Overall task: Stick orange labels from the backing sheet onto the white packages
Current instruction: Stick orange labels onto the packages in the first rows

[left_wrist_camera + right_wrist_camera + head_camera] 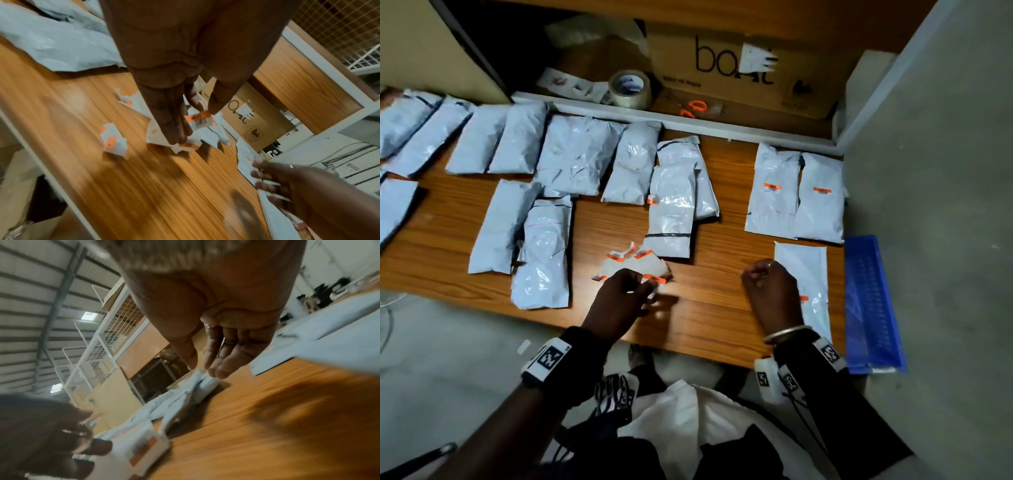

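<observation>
The backing sheet with several orange labels lies mid-table. My left hand presses it down with straight fingers, while thumb and forefinger pinch the top edge of one orange label. My right hand hovers over bare wood with relaxed fingers and holds nothing. Just right of it lies a white package with an orange label on it. Two labelled packages sit behind it. Several unlabelled ones cover the left and middle.
A blue tray overhangs the table's right edge. On the shelf behind are a tape roll, orange-handled scissors and a cardboard box. Crumpled label scraps lie near the front edge. A wall stands at right.
</observation>
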Available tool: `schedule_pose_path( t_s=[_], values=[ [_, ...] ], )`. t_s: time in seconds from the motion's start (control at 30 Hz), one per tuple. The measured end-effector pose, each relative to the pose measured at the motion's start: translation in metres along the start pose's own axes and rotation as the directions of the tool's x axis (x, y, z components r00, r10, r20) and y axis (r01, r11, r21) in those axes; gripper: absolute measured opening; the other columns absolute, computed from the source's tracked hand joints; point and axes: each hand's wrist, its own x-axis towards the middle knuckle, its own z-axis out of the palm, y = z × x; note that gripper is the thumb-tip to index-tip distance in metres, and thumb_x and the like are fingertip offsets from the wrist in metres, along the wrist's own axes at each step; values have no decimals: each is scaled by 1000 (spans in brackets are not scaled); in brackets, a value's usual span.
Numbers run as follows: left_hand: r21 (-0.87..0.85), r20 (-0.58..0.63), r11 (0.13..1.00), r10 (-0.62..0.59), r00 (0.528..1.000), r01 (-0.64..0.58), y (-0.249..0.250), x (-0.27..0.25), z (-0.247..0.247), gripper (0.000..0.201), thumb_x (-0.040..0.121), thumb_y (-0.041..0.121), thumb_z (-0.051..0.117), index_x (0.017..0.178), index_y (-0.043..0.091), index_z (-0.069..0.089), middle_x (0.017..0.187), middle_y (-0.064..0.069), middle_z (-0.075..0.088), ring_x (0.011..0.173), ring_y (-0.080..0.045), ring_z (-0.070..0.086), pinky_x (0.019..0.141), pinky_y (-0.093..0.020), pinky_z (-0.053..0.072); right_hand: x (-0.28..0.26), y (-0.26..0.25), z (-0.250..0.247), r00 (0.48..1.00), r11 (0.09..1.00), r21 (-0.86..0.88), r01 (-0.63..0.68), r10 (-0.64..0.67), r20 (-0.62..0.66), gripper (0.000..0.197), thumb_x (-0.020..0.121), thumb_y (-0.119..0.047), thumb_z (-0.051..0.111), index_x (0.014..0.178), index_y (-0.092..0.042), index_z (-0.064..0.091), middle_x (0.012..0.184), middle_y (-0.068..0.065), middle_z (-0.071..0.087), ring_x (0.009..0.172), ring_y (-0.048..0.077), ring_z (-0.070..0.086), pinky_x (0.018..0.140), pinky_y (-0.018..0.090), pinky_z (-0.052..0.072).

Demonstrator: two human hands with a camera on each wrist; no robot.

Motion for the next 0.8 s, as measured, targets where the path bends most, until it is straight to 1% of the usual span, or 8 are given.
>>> schedule_pose_path(
  t_s=[0.07, 0.17, 0.27, 0.43, 0.57, 0.63, 0.7, 0.8],
  values=[
    [5, 3, 1000, 3, 1000, -3, -1, 2, -15, 25, 92, 16, 74, 78, 15, 54, 85, -19, 65, 77, -29, 67, 74, -48, 53, 13, -31, 31, 999, 1000, 25, -1, 0, 41, 10, 87, -27, 76, 91, -22, 70, 87, -7, 73, 82, 10, 68, 83, 32, 56],
    [35, 48, 999, 19, 999, -21, -3, 15, -33, 25, 80, 31, 79, 76, 21, 56, 76, -9, 65, 71, -29, 65, 68, -49, 51, 41, -73, 73, 997, 998, 20, -68, 67, 44, 27, 88, -44, 74, 94, -17, 71, 98, 2, 76, 96, 23, 70, 85, 34, 55],
    [114, 176, 990, 61, 983, -82, -2, 27, -44, 25, 91, 24, 76, 85, 15, 53, 67, 7, 65, 62, -29, 67, 63, -46, 52, 69, -91, 106, 985, 989, -41, -145, 148, 89, 41, 84, -56, 74, 92, -15, 75, 103, 6, 78, 100, 28, 71, 84, 34, 55],
    [205, 366, 968, 59, 929, -142, 2, 40, -58, 25, 92, 29, 74, 92, 19, 51, 84, -3, 72, 62, -27, 64, 51, -33, 50, 83, -91, 131, 967, 968, -39, -249, 251, 46, 35, 84, -32, 80, 107, -7, 76, 111, 12, 76, 104, 31, 71, 86, 36, 56],
    [261, 413, 941, 94, 906, -216, 2, 55, -67, 25, 93, 30, 73, 98, 20, 51, 86, 5, 66, 67, -12, 65, 55, -24, 50, 74, -91, 121, 972, 972, 16, -234, 235, -28, 35, 91, -22, 73, 120, -3, 69, 120, 15, 72, 110, 32, 67, 92, 37, 53],
    [253, 432, 943, 89, 897, -216, 0, 62, -69, 20, 93, 30, 73, 94, 25, 53, 89, 5, 68, 69, -10, 66, 64, -35, 55, 62, -94, 107, 975, 978, 47, -205, 208, -72, 35, 94, -18, 70, 125, -3, 66, 124, 14, 70, 113, 29, 66, 88, 29, 48],
    [242, 436, 950, 75, 897, -196, 1, 65, -72, 18, 90, 36, 72, 92, 26, 57, 90, -1, 71, 74, -17, 68, 71, -47, 57, 48, -93, 91, 978, 982, 71, -176, 183, -102, 33, 96, -15, 68, 126, -3, 65, 125, 12, 70, 112, 26, 65, 85, 23, 44],
    [170, 478, 975, 44, 877, -142, 3, 67, -67, 27, 88, 41, 70, 90, 18, 57, 88, -8, 76, 73, -25, 65, 70, -47, 49, 23, -83, 64, 972, 975, 104, -196, 208, -111, 33, 97, -15, 66, 128, -4, 62, 123, 5, 68, 110, 20, 63, 87, 24, 44]
  ],
)
